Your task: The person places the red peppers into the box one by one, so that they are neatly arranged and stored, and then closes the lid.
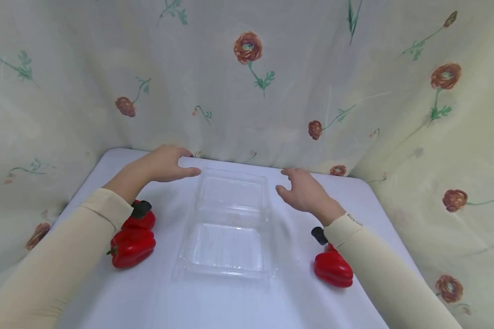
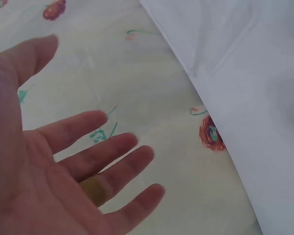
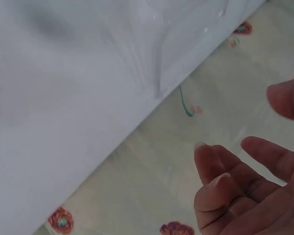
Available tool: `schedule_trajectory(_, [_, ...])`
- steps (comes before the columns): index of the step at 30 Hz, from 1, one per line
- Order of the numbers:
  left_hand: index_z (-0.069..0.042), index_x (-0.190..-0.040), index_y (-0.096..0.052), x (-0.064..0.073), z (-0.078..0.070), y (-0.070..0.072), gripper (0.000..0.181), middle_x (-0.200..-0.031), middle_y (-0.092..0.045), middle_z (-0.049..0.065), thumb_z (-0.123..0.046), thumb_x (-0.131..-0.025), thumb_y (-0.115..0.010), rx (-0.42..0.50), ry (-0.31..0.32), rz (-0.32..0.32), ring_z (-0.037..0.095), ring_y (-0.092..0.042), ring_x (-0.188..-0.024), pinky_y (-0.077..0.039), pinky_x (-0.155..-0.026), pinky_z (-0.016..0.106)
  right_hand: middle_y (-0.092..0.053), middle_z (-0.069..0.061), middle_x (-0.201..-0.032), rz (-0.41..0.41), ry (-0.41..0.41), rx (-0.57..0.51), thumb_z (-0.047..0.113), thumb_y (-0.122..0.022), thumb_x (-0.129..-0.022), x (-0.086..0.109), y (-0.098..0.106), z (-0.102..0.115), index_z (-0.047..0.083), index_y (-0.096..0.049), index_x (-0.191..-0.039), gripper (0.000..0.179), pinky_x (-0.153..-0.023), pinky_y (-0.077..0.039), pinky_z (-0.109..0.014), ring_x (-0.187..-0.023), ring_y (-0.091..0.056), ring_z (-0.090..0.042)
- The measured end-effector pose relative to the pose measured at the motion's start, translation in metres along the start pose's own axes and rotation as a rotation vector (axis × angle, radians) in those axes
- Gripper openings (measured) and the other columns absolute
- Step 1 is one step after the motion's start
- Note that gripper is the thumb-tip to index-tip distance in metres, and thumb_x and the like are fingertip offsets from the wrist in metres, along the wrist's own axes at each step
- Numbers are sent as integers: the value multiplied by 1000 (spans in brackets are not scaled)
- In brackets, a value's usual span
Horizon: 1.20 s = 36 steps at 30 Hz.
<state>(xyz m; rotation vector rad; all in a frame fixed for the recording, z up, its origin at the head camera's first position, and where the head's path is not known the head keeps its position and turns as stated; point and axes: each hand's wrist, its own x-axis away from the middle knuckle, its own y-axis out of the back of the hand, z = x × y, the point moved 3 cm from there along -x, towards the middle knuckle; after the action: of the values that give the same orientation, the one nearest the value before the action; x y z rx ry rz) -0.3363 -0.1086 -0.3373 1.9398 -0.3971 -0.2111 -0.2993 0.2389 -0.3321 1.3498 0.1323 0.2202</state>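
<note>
A clear plastic clamshell container [image 1: 228,212] lies unfolded in the middle of the white table [image 1: 214,306]. My left hand [image 1: 164,163] hovers past its far left corner, and in the left wrist view the fingers [image 2: 122,147] are spread and relaxed, holding nothing. To the right of the container, my right hand [image 1: 306,192] hangs above the table; in the right wrist view its fingers [image 3: 264,152] bend loosely around empty air. Neither hand touches the container. A red bell pepper [image 1: 132,249] sits below the left forearm, and another red bell pepper [image 1: 333,269] lies beside the right sleeve.
Behind the left front pepper sits a second red pepper [image 1: 142,221], partly covered by the dark wrist camera. More red shows behind the right pepper, mostly hidden by the sleeve. A floral curtain [image 1: 214,91] hangs close around the table's far and side edges.
</note>
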Motion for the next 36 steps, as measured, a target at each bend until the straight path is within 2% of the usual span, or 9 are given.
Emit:
schedule_trajectory(5, [-2, -144, -48, 23, 16, -3, 81, -143, -49, 24, -54, -86, -69, -54, 24, 63, 40, -46, -129, -44, -99, 59, -63, -22, -120, 24, -6, -59, 25, -59, -97, 25, -20, -4, 0, -53, -137, 47, -91, -51, -48, -104, -62, -33])
schedule_trajectory(9, [-2, -143, -49, 39, 30, -7, 83, -140, -50, 25, -53, -81, -74, -79, 38, 76, 42, -48, -127, -46, -95, 61, -66, -16, -109, 77, -75, -123, 26, -62, -96, 46, -33, -7, 2, -54, -136, 47, -78, -55, -40, -87, -63, -25])
schedule_trajectory(12, [-3, -142, -50, 50, 39, -10, 84, -139, -51, 25, -53, -79, -76, -69, 43, 76, 44, -47, -126, -47, -93, 62, -65, -11, -104, 118, -144, -162, 30, -66, -94, 59, -43, -9, 5, -53, -137, 52, -71, -56, -35, -81, -61, -20])
schedule_trajectory(18, [0, -140, -51, 70, 54, -17, 87, -134, -53, 28, -49, -75, -81, -48, 37, 89, 47, -49, -121, -53, -84, 60, -64, -6, -95, 172, -225, -261, 34, -74, -88, 81, -66, -11, 6, -51, -139, 62, -64, -56, -31, -71, -61, -17])
schedule_trajectory(22, [1, -140, -50, 75, 67, -26, 88, -132, -52, 29, -44, -72, -84, -15, 32, 132, 48, -49, -119, -57, -76, 54, -63, -3, -85, 198, -249, -317, 32, -73, -90, 98, -85, -10, 3, -50, -140, 63, -61, -55, -29, -60, -61, -17])
schedule_trajectory(25, [0, -141, -48, 75, 73, -33, 92, -134, -50, 29, -38, -67, -89, 25, 37, 172, 48, -49, -119, -58, -73, 50, -62, -1, -79, 167, -237, -349, 29, -70, -92, 107, -94, -7, -1, -52, -138, 58, -57, -54, -29, -56, -60, -16])
schedule_trajectory(30, [-2, -140, -48, 76, 73, -37, 97, -127, -54, 26, -32, -60, -94, 76, 64, 256, 44, -53, -112, -59, -69, 44, -64, -2, -79, 103, -214, -428, 25, -69, -93, 110, -99, -5, -2, -56, -135, 51, -53, -52, -29, -57, -61, -16])
schedule_trajectory(33, [-1, -138, -49, 77, 73, -38, 96, -119, -56, 22, -28, -58, -95, 87, 83, 301, 40, -56, -106, -59, -66, 41, -64, -1, -80, 97, -214, -457, 23, -70, -92, 109, -101, -4, -1, -57, -135, 51, -54, -53, -30, -58, -62, -16])
schedule_trajectory(36, [1, -135, -50, 78, 73, -38, 94, -115, -57, 20, -25, -57, -95, 79, 86, 320, 39, -57, -103, -59, -65, 40, -65, -2, -80, 101, -216, -471, 22, -71, -91, 109, -102, -3, -1, -57, -135, 51, -55, -53, -29, -59, -62, -16])
